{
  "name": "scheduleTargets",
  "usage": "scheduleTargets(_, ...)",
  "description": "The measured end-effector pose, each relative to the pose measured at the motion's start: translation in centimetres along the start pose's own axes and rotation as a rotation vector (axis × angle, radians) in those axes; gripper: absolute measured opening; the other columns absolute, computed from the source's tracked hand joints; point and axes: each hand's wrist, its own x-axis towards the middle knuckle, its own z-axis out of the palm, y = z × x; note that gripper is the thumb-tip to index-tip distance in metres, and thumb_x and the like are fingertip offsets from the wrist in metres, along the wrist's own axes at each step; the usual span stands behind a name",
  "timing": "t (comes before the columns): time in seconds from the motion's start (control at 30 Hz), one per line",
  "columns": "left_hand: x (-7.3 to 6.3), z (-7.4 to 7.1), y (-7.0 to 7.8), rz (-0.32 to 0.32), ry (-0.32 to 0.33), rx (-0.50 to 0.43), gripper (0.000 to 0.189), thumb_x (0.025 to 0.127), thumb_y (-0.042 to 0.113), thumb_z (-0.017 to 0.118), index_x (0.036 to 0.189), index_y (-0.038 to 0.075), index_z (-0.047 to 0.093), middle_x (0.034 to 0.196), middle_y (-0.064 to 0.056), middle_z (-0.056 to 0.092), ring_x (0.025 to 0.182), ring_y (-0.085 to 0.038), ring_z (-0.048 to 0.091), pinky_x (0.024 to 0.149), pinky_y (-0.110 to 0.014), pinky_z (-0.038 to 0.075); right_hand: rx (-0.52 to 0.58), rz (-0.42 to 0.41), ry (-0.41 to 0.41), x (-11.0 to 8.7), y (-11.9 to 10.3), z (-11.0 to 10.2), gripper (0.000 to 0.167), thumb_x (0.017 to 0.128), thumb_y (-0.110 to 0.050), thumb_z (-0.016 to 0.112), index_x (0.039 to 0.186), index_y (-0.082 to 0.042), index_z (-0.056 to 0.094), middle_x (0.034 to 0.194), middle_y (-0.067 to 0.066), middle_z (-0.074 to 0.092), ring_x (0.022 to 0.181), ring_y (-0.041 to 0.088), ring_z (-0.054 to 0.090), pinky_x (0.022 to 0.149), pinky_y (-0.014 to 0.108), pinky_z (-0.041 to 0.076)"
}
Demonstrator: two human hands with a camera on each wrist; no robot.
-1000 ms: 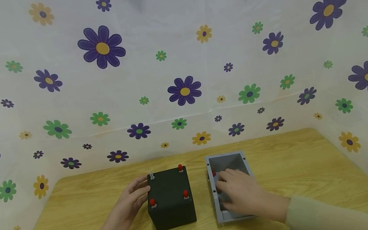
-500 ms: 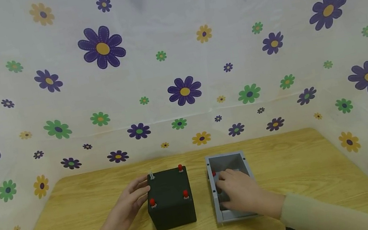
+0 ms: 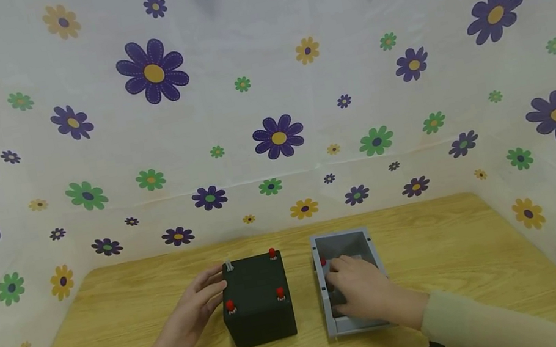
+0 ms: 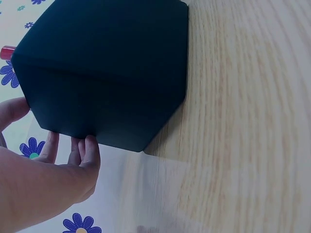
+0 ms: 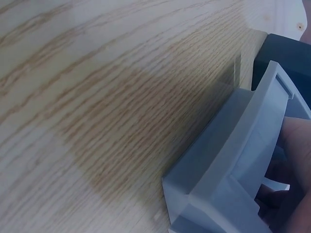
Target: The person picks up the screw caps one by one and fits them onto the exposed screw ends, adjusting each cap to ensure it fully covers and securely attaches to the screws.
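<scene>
A black box stands on the table with a small toggle switch at each top corner. Three carry red caps, such as the near-left red cap; the far-left bare metal lever has none. My left hand rests its fingertips and thumb against the box's left side. To the right stands a grey bin. Inside it reaches my right hand, fingers bent downward; I cannot tell whether they pinch anything. A small red piece shows by the bin's left wall, beyond the fingers.
Both containers stand on a wood-grain table, a narrow gap between them. A white curtain printed with flowers encloses the table's back and sides. In the right wrist view, the bin's sloping grey wall rises beside the hand.
The right wrist and sleeve have shifted slightly left, with the fingers still inside the bin. The left hand and the black box hold their places.
</scene>
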Motion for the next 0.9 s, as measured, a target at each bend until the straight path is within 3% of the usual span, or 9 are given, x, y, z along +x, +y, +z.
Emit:
scheduleTargets(0.43, 0.06, 0.01, -0.01, -0.002, 0.001, 0.006, 0.06, 0.108, 0.016, 0.055, 0.161, -0.002, 0.033, 0.152, -0.01, 0.05, 0.112, 0.003, 0.063, 0.1, -0.015, 0.051, 0.01, -0.002, -0.027, 0.06, -0.04, 0.17, 0.039, 0.085, -0.034, 0.09, 0.107, -0.005, 0.078, 0.108, 0.006, 0.069, 0.099, 0.02, 0.065, 0.085, 0.038, 0.06)
scheduleTargets(0.9, -0.02, 0.08, 0.02, 0.0, 0.014, 0.006, 0.058, 0.109, 0.016, 0.056, 0.16, -0.001, 0.036, 0.147, -0.005, 0.054, 0.111, 0.003, 0.064, 0.099, -0.015, 0.052, -0.011, -0.014, -0.011, 0.14, -0.02, 0.63, 0.035, 0.086, -0.032, 0.09, 0.105, -0.005, 0.078, 0.104, 0.004, 0.069, 0.096, 0.019, 0.065, 0.081, 0.035, 0.061)
